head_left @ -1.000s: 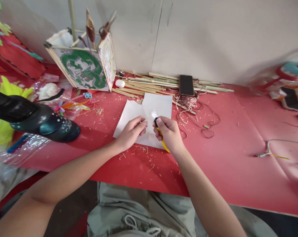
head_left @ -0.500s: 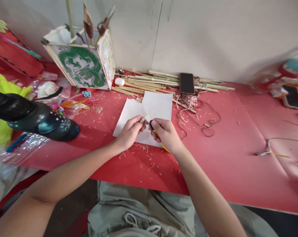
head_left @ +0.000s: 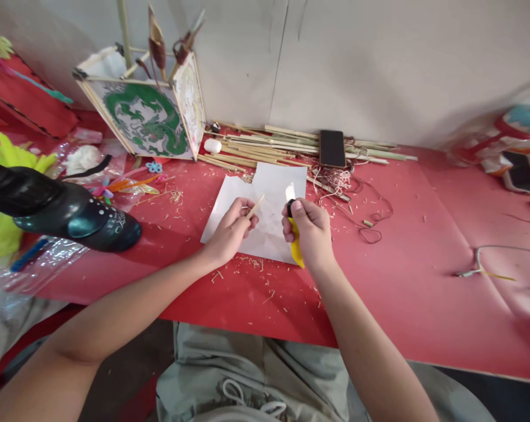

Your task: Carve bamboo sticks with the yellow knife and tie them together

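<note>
Yellow-handled knife (head_left: 296, 243) in the right hand (head_left: 313, 234): fingers wrapped round the grip, thumb up by the black collar, blade upright over the right side of the paper (head_left: 280, 176). Left hand (head_left: 228, 235) half curled over the paper's left side, pinching a pale stick (head_left: 256, 206) between thumb and fingers; its tip slants out over the paper's middle, well apart from the blade. Shavings (head_left: 256, 264) along the paper's near edge. Step looks like paring the tip. Best done, I judge, with the stick gripped firmly, blade laid nearly flat, light strokes running off the tip and away from the left fingers. Unclear: stick's lower end, lost in the left hand; which blade edge is sharp, through glare; whether either hand rests on the paper; whether that is one torn sheet or two overlapping.
</note>
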Action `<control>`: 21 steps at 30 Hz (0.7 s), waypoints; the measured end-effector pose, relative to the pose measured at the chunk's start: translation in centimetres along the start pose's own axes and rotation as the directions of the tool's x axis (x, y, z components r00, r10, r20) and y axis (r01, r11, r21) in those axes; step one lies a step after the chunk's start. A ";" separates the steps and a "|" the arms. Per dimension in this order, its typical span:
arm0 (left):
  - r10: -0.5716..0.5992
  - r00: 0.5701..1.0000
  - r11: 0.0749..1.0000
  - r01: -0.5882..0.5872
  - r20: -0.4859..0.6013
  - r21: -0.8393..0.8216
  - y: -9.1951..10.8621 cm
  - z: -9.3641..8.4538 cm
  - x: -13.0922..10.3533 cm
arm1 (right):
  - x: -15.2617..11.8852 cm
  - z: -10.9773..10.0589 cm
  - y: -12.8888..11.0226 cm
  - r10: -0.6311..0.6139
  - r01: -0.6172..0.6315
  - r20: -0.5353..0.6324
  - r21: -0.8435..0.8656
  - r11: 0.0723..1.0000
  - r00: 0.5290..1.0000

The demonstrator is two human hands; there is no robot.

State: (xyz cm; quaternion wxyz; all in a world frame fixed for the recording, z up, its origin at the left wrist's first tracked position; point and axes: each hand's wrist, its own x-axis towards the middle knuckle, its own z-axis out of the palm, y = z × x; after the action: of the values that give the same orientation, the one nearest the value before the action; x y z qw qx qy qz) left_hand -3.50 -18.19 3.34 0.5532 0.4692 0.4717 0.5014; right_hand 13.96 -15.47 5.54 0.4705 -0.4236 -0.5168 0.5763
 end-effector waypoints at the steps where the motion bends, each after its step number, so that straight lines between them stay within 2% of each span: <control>1: 0.004 1.000 1.000 -0.004 -0.002 -0.029 0.1 0.0 0.0 | 0.0 -0.1 -0.1 -0.001 0.001 -0.010 0.010 1.000 1.000; 4: 0.042 0.999 0.997 -0.042 -0.004 -0.061 0.3 0.1 0.1 | 0.0 -0.1 -0.1 0.011 -0.011 0.019 0.000 1.000 1.000; 11: 0.123 0.989 0.992 -0.123 0.078 -0.012 -0.2 0.2 0.0 | -0.1 0.4 0.7 0.064 -0.038 0.204 -0.128 0.991 0.977; 16: 0.169 0.985 0.976 -0.172 0.038 0.133 0.1 0.0 -0.2 | -0.1 0.3 0.7 0.086 -0.053 0.225 -0.149 0.987 0.971; 21: 0.174 0.984 0.966 -0.178 0.040 0.189 0.6 -0.3 -0.3 | -0.1 0.2 0.7 0.111 -0.079 0.256 -0.131 0.988 0.960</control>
State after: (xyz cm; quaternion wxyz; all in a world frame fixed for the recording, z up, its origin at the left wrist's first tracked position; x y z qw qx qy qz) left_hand -3.83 -18.45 3.91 0.4642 0.5660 0.4677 0.4954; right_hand 13.69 -15.66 4.82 0.3435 -0.3953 -0.5873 0.6172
